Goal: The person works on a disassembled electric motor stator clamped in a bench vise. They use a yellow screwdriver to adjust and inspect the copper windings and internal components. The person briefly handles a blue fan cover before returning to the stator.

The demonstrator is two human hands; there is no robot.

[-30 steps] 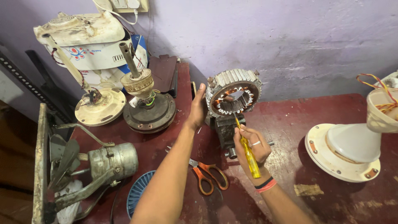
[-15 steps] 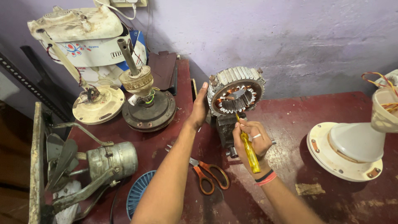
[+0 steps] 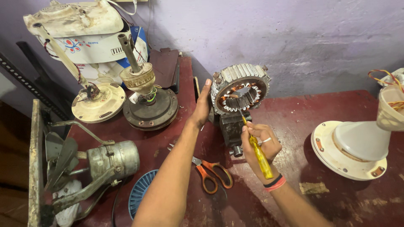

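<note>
A round motor stator (image 3: pixel 240 86) with copper windings stands on edge, clamped in a small dark bench vise (image 3: pixel 232 126) on the red table (image 3: pixel 320 109). My left hand (image 3: pixel 203 105) rests flat against the stator's left side, fingers up. My right hand (image 3: pixel 260 143) grips a yellow-handled screwdriver (image 3: pixel 259 153), whose shaft points up into the lower part of the stator's bore.
Orange-handled scissors (image 3: pixel 212 172) lie beside my left forearm. A brown fan motor with shaft (image 3: pixel 147 101) and a cream fan base (image 3: pixel 99 101) stand at left. A grey motor with blades (image 3: pixel 97 162) and a blue ribbed disc (image 3: pixel 141 195) lie front left. A white fan base (image 3: pixel 353 147) sits right.
Both hands stay on the stator and the screwdriver. The view has shifted a little, and my right hand has moved slightly down and right with the tool.
</note>
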